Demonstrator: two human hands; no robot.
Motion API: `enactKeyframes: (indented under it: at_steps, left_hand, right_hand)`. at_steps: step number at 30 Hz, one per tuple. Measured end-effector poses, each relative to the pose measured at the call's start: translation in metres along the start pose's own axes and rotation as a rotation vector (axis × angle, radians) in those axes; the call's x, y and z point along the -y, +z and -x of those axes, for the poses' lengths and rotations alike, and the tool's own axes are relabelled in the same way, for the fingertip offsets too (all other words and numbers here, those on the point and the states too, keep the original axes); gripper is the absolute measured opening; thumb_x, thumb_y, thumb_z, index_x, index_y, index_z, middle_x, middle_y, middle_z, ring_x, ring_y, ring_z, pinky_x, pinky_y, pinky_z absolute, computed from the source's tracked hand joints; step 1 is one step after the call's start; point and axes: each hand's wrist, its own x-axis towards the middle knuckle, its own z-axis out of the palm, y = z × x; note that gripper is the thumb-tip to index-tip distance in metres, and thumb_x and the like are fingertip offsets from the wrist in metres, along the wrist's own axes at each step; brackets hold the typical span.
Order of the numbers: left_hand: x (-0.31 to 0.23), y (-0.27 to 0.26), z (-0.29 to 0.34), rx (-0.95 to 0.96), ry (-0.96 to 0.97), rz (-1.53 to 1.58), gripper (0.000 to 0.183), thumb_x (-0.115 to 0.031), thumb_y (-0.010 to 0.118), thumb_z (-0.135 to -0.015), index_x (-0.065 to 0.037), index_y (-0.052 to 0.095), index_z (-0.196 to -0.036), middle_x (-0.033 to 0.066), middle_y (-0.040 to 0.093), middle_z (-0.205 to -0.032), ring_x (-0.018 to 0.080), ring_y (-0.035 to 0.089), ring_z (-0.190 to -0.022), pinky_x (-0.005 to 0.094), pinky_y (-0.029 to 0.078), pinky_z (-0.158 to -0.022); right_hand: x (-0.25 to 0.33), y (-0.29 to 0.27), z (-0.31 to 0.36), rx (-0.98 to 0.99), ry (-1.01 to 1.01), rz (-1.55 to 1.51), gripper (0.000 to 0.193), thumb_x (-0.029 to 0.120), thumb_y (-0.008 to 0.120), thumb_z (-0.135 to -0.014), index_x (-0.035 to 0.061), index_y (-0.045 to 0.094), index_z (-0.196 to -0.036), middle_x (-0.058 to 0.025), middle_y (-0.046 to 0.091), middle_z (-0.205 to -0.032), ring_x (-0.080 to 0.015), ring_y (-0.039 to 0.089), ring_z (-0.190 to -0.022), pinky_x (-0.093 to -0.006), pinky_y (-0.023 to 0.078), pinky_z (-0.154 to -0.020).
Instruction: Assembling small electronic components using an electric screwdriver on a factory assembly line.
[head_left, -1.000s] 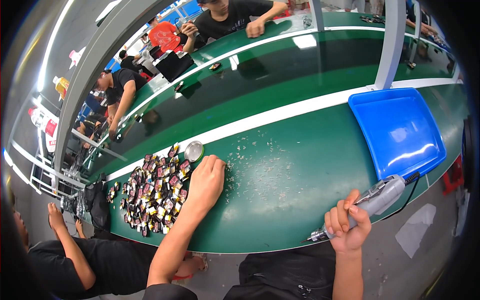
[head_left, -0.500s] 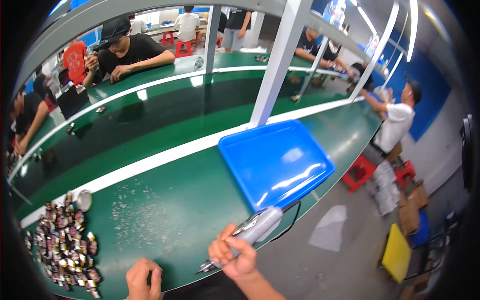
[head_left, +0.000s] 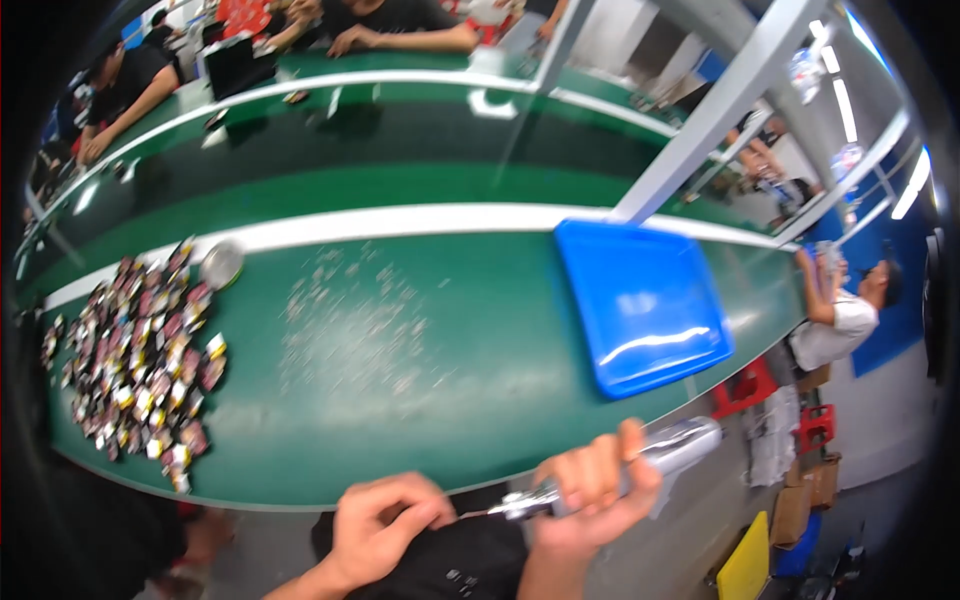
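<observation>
An electric screwdriver with a grey body and metal nose is gripped in my right hand, in front of the table's near edge. Its thin bit points left and reaches the fingertips of my left hand. The left fingers are curled in a pinch; what lies between them is hidden. Beyond my hands, many tiny clear or silvery pieces lie scattered on the green tabletop. A heap of small dark parts with yellow and white bits sits at the left, beside a small round dish.
An empty blue tray lies on the table at right, next to a grey upright post. A white rail borders the table's far side. People sit across the line. A person in white and red stools are at far right.
My left hand has come to the screwdriver's tip. The right hand has swung the tool from a steep slant to nearly level. My view has turned down and left.
</observation>
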Motion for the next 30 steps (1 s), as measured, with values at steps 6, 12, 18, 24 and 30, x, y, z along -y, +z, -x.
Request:
enactKeyframes:
  at_steps: [6,12,18,24,30]
  left_hand:
    - [0.01,0.004,0.002,0.098,-0.038,0.168,0.02,-0.008,0.048,-0.098,0.006,0.056,-0.087,0.0123,0.06,-0.084,0.0155,0.055,-0.074,0.0281,0.047,-0.07]
    - [0.006,0.004,0.014,0.093,-0.035,0.231,0.021,-0.012,0.048,-0.098,0.005,0.055,-0.088,0.0115,0.058,-0.084,0.0158,0.055,-0.074,0.029,0.048,-0.071]
    - [0.005,0.005,0.013,0.089,-0.041,0.15,0.026,-0.016,0.048,-0.098,0.005,0.053,-0.083,0.0144,0.057,-0.076,0.0223,0.057,-0.07,0.0348,0.05,-0.067]
    - [0.0,0.003,0.007,0.028,0.137,-0.278,0.021,-0.007,0.055,-0.093,0.007,0.057,-0.077,0.0149,0.061,-0.073,0.0215,0.059,-0.066,0.0306,0.049,-0.061]
    - [0.004,0.015,-0.001,0.017,0.165,-0.438,0.012,0.004,0.054,-0.087,0.006,0.057,-0.075,0.014,0.061,-0.072,0.0195,0.058,-0.064,0.0281,0.048,-0.06]
  right_hand:
    - [-0.008,0.008,0.002,0.001,-0.053,0.007,0.012,0.017,0.043,-0.09,0.0057,0.045,-0.092,-0.0009,0.04,-0.052,-0.0117,0.037,-0.041,-0.0297,0.036,-0.049]
    - [-0.015,0.008,0.012,0.039,-0.018,0.025,0.011,0.017,0.041,-0.091,0.0066,0.044,-0.093,-0.0005,0.041,-0.053,-0.0118,0.04,-0.042,-0.0298,0.038,-0.05]
    - [-0.015,0.004,0.016,0.043,-0.021,0.055,0.011,0.017,0.04,-0.092,0.0069,0.044,-0.094,-0.0004,0.042,-0.053,-0.012,0.04,-0.042,-0.03,0.038,-0.05]
    - [-0.015,0.004,0.014,0.086,-0.048,0.144,0.011,0.018,0.039,-0.091,0.0073,0.043,-0.093,-0.0012,0.041,-0.052,-0.0122,0.039,-0.042,-0.0303,0.038,-0.05]
    - [-0.006,0.004,0.009,0.079,-0.065,0.29,0.009,0.015,0.042,-0.091,0.0061,0.042,-0.09,0.0002,0.037,-0.05,-0.01,0.037,-0.039,-0.0275,0.037,-0.045]
